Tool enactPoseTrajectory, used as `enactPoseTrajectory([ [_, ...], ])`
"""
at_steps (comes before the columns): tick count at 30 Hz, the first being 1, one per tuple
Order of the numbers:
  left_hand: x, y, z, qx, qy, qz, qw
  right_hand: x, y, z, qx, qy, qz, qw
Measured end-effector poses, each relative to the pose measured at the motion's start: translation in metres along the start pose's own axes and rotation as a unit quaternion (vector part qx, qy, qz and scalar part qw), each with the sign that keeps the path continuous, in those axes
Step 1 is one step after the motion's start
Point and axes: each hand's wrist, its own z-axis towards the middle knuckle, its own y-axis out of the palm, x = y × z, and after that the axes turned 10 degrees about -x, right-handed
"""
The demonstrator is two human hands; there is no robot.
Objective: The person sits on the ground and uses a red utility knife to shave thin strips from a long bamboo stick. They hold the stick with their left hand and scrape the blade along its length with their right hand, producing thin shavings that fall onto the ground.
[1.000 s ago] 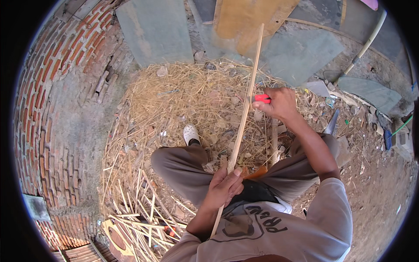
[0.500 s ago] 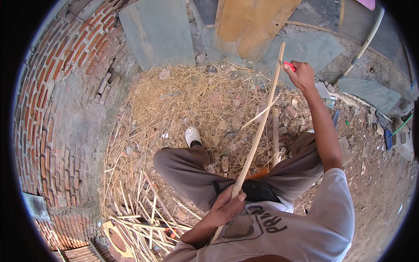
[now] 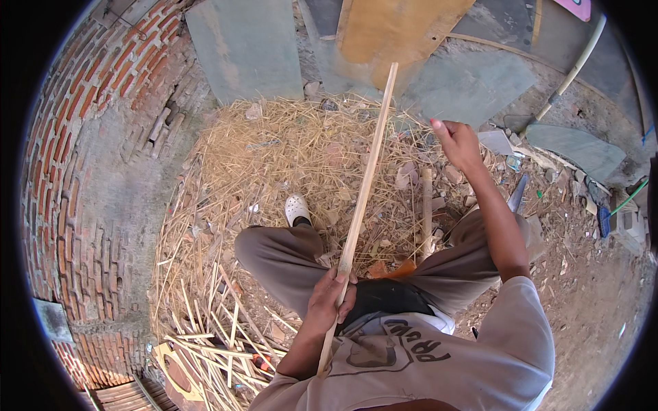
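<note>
My left hand is closed around the lower part of a long pale wooden strip, likely split bamboo. The strip slants up and away from my lap, its far end above the straw litter and its near end against my shirt. To the right of the strip, my right hand is raised and closed, apart from it. A bit of red shows at its thumb; the red-handled tool there is mostly hidden by the fingers. A dark cloth lies across my lap under the strip.
Straw-like shavings and rubble cover the ground ahead. A pile of pale split strips lies at the lower left. A brick wall runs along the left; grey sheets and an orange-brown board stand at the back.
The strip's far end has swung left, away from my right hand, which has moved slightly down and left. The red tool no longer touches the strip, and a thin sliver beside it is gone.
</note>
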Motion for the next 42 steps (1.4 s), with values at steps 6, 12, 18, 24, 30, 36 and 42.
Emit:
enactPoseTrajectory([
  [6,0.007,0.003,0.030,-0.017,0.034,-0.163,0.986,-0.064,0.064,-0.084,-0.069,-0.352,-0.066,0.931],
  [12,0.011,0.020,0.033,-0.015,0.024,-0.177,0.984,-0.055,0.057,-0.049,-0.016,-0.248,-0.070,0.966],
  [18,0.011,0.017,0.035,0.010,0.013,-0.134,0.991,-0.069,0.071,-0.082,-0.027,-0.322,-0.107,0.940],
  [24,0.012,0.020,0.038,0.002,0.008,-0.085,0.996,-0.053,0.054,-0.049,0.013,-0.274,-0.126,0.953],
  [30,0.002,0.038,0.020,-0.039,-0.015,-0.046,0.998,-0.010,0.006,0.018,0.042,-0.016,-0.103,0.994],
  [36,0.005,0.023,0.016,-0.006,0.005,-0.101,0.995,-0.057,0.051,-0.058,-0.054,-0.232,-0.099,0.966],
  [42,0.004,0.037,0.013,-0.014,-0.025,-0.041,0.999,-0.014,0.017,0.004,0.063,-0.069,-0.125,0.988],
])
